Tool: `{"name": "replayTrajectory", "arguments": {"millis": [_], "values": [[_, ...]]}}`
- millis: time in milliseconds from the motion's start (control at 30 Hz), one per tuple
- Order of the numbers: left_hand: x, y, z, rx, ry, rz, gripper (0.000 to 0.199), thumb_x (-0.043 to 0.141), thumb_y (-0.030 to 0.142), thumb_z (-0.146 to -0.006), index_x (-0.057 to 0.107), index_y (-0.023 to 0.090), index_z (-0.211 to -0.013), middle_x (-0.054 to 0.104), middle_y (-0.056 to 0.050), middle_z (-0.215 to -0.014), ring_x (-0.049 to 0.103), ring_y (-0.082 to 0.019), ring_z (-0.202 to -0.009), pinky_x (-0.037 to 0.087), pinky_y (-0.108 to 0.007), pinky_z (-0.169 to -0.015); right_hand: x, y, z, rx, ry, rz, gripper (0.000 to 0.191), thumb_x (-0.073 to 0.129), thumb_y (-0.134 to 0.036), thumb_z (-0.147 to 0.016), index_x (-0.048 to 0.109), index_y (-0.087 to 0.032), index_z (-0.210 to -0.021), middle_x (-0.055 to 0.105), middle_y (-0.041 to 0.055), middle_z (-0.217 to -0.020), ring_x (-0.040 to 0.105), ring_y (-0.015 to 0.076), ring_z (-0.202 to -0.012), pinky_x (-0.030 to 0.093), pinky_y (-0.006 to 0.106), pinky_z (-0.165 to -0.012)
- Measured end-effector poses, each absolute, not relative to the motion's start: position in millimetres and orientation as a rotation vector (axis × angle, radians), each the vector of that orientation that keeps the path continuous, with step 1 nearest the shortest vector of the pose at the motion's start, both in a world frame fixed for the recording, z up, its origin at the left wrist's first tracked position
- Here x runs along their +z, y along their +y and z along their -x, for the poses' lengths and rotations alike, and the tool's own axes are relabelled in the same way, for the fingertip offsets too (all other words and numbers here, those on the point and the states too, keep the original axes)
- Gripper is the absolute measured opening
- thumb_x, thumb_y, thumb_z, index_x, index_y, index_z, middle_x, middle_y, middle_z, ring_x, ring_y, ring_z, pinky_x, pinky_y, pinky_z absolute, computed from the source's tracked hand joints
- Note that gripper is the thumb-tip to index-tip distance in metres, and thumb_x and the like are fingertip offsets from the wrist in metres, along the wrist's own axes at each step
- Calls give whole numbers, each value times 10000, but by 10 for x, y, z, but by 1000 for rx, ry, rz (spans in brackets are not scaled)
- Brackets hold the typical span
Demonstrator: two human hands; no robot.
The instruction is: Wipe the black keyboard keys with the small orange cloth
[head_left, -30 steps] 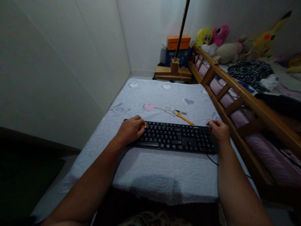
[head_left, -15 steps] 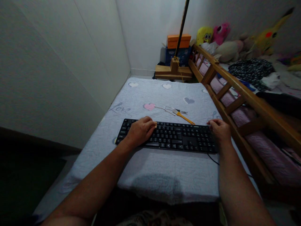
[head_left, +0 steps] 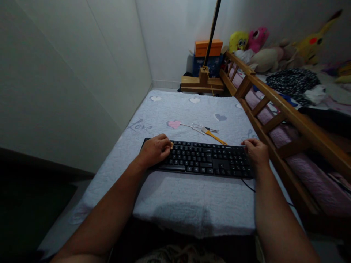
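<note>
Biggest thing here is the pale blue cloth [head_left: 175, 109] with hearts on it, and a wooden railing [head_left: 285, 105] runs along its right side. The black keyboard [head_left: 203, 159] lies flat on the cloth, crossways in front of the person. Left hand [head_left: 156, 149] is over the keyboard's left end, thumb and fingers pinching a small tan piece. Right hand [head_left: 256, 151] is at the right end, fingers curled in; can't tell if they're actually gripping the edge. Just past the keyboard there's a yellow-handled brush [head_left: 216, 138], then that little tan piece [head_left: 172, 145] above the keys.
</note>
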State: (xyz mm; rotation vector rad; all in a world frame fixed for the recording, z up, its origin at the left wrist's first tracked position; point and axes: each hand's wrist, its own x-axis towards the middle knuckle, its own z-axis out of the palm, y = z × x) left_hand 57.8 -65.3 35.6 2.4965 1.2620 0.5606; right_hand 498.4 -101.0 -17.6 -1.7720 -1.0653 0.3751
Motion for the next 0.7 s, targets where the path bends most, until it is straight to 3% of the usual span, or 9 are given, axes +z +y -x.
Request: {"name": "replayTrajectory", "arguments": {"millis": [700], "values": [[459, -504, -67, 415, 1675, -2376, 158, 578, 301, -821, 673, 199, -748, 664, -47, -860, 587, -170, -724, 397, -295, -648, -184, -1008, -5006, 368, -1079, 1775, 249, 650, -432, -713, 706, -189, -720, 637, 15, -592, 555, 164, -530, 425, 283, -520]]}}
